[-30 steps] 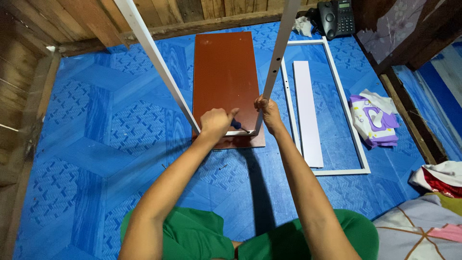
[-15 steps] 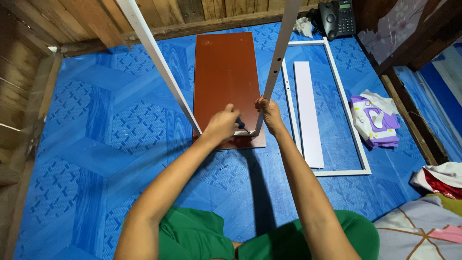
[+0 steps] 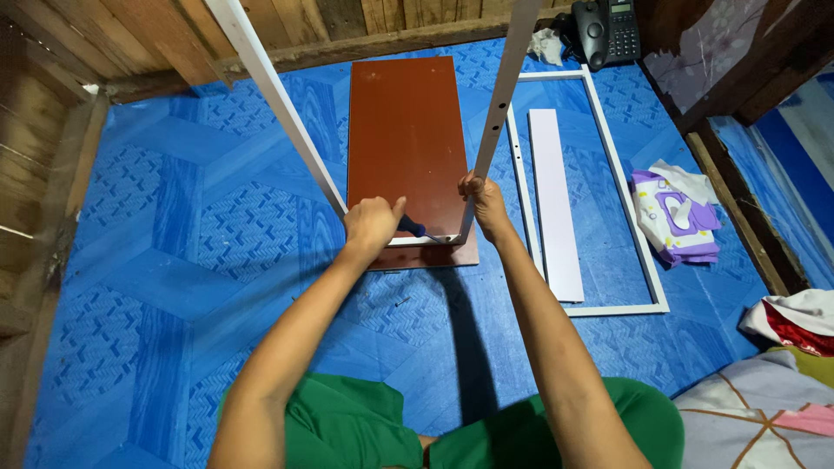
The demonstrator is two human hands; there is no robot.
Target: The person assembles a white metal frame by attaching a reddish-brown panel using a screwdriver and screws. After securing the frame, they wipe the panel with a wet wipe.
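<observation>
My left hand is closed around a screwdriver with a dark blue handle, its tip pointing right toward the lower corner of a white metal frame. My right hand grips that frame's right upright just above the corner. The frame stands tilted up from the floor, its two rails running past the top of the view. Behind it a reddish-brown board lies flat on the blue patterned floor mat.
A second white rectangular frame lies flat to the right, with a white flat panel inside it. A black telephone sits at the top right. Folded cloth and bedding lie to the right. Wooden walls border the left and top. Small screws lie near the board.
My left hand with the screwdriver has shifted slightly and turned at the frame corner. My right hand stays on the right upright.
</observation>
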